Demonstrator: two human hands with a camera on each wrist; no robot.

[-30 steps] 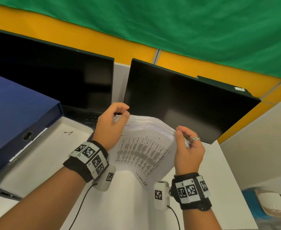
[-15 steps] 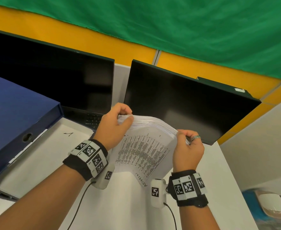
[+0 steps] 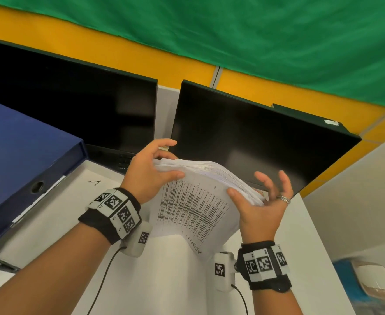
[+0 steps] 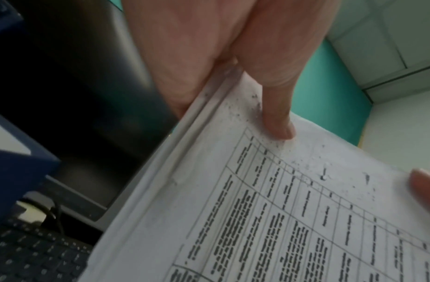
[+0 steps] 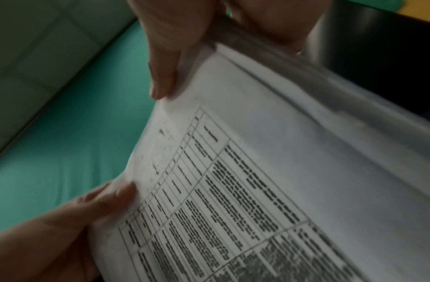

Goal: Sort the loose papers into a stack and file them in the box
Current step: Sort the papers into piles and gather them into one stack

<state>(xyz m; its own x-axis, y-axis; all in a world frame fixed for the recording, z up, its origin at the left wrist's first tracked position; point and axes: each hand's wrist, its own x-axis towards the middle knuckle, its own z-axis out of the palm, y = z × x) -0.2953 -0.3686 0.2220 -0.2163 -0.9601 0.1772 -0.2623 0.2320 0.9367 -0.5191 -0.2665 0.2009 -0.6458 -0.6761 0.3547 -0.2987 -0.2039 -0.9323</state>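
Note:
A thick stack of papers (image 3: 193,201) stands on its lower edge on the white desk (image 3: 175,280), its front page a printed table. My left hand (image 3: 164,160) grips the top left corner, thumb on the front page and fingers curled behind, as the left wrist view (image 4: 228,95) confirms. My right hand (image 3: 257,196) is at the right edge, thumb lying on the front page (image 5: 257,171), fingers spread straight behind the stack. A blue file box (image 3: 27,160) lies open at the left with a white sheet (image 3: 50,212) inside.
Two dark monitors (image 3: 73,105) (image 3: 255,144) stand right behind the stack, with a black keyboard (image 3: 123,162) under the left one. The desk ends close to my right wrist; beyond it are a pale wall and a blue-and-white object (image 3: 357,280) on the floor.
My right hand's fingers, curled over the stack's top right edge before, have straightened and spread apart. The left hand keeps its grip, and the stack stays upright in place.

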